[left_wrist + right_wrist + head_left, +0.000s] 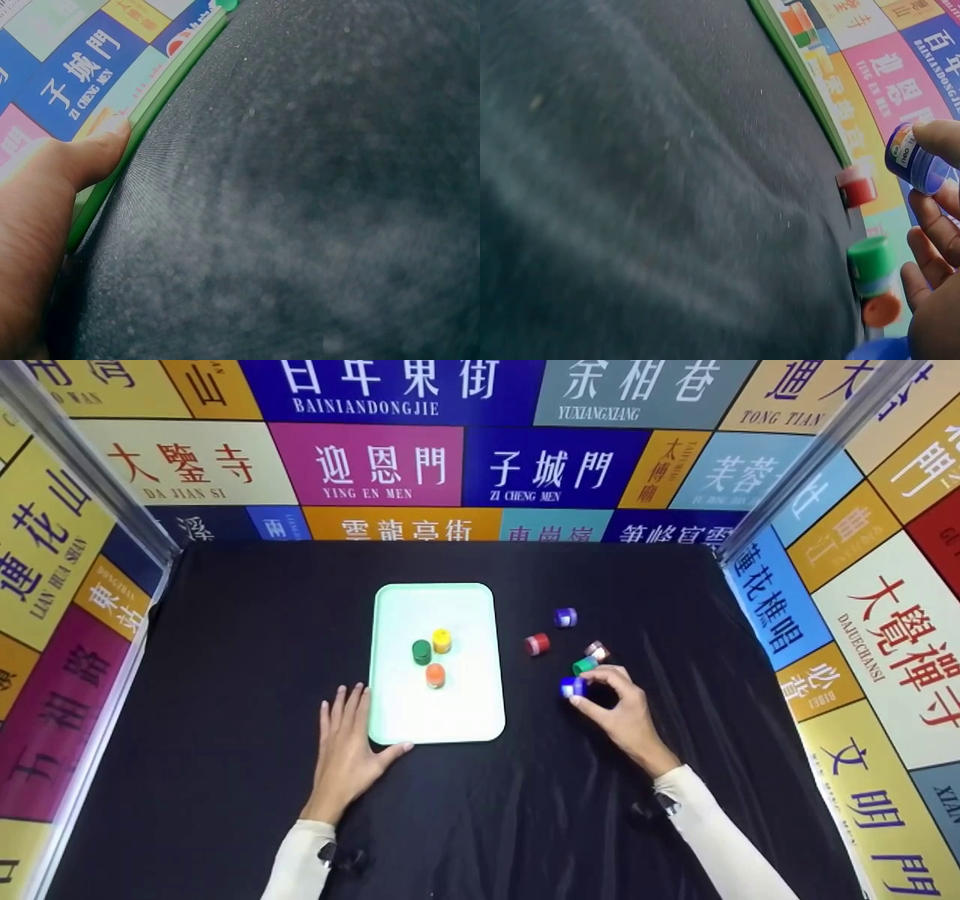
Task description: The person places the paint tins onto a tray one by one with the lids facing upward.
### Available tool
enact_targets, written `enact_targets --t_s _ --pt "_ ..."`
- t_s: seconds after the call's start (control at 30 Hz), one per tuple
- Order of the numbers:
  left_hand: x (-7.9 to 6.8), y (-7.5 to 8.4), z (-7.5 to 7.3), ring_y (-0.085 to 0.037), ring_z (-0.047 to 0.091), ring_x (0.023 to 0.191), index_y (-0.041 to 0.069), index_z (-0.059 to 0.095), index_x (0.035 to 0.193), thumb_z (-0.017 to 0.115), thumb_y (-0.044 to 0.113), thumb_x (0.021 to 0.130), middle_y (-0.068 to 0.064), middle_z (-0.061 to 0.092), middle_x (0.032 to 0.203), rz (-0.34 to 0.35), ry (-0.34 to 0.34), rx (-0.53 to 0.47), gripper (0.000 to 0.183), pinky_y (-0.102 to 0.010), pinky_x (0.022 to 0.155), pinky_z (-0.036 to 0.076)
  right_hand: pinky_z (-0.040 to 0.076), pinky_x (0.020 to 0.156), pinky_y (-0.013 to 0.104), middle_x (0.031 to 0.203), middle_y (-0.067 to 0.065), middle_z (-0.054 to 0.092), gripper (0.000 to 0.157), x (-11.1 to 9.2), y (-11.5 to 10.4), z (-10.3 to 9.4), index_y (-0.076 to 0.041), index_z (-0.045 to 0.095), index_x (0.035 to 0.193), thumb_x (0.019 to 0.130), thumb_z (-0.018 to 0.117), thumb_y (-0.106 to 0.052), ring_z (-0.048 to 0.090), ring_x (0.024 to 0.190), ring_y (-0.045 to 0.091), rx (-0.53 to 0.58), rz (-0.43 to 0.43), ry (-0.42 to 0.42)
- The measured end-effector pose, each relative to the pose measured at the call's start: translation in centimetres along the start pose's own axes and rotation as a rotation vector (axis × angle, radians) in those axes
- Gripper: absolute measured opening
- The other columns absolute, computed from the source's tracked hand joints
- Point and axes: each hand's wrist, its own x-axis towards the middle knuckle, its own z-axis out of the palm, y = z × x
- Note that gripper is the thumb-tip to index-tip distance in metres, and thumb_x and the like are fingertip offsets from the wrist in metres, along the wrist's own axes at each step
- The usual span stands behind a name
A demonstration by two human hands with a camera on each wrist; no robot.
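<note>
My right hand (628, 718) pinches a small blue paint jar (571, 688) between thumb and fingers, right of the tray. In the right wrist view the jar (911, 157) is tilted, its pale label showing. My left hand (346, 769) lies at the near left corner of the pale green tray (405, 607), fingers spread along its left side. Its thumb rests on the tray's near rim; the left wrist view shows this thumb (105, 150) on the green edge. On the tray stand a dark green jar (421, 652), a yellow jar (442, 641) and an orange jar (436, 676).
Between tray and right hand lies a red jar (537, 644), with a purple jar (565, 618) farther back. A green jar (584, 665) and a brown jar (598, 650) sit close by the right fingers. Lettered panels (367, 465) wall the black cloth (247, 645) on three sides.
</note>
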Motion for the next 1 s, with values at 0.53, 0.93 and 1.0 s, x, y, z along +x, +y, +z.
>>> enact_targets --t_s 0.53,0.93,1.0 --pt "0.0 0.0 -0.2 -0.044 0.014 0.169 -0.002 0.033 0.171 0.082 0.069 0.087 -0.024 0.033 0.176 -0.016 -0.02 -0.002 0.12 -0.061 0.137 -0.001 0.046 0.105 0.021 0.11 0.027 0.072 0.036 0.9 -1.0 4.1 0.012 0.076 0.114 0.081 0.092 0.01 0.064 0.108 0.039 0.037 -0.083 -0.098" --pt "0.0 0.1 -0.2 -0.044 0.015 0.169 -0.002 0.033 0.171 0.082 0.069 0.088 -0.024 0.033 0.176 -0.018 -0.02 -0.011 0.119 -0.06 0.137 -0.002 0.046 0.104 0.023 0.108 0.029 0.073 0.037 1.8 -1.6 7.7 0.014 0.075 0.112 0.079 0.091 0.014 0.061 0.106 0.05 0.058 -0.176 -0.178" --pt "0.0 0.1 -0.3 -0.044 0.015 0.168 -0.002 0.034 0.171 0.082 0.069 0.088 -0.025 0.034 0.176 -0.016 -0.013 -0.012 0.119 -0.06 0.137 -0.001 0.047 0.102 0.025 0.105 0.029 0.073 0.036 1.9 -2.0 8.3 0.014 0.075 0.11 0.078 0.091 0.015 0.061 0.105 0.051 0.05 -0.195 -0.184"
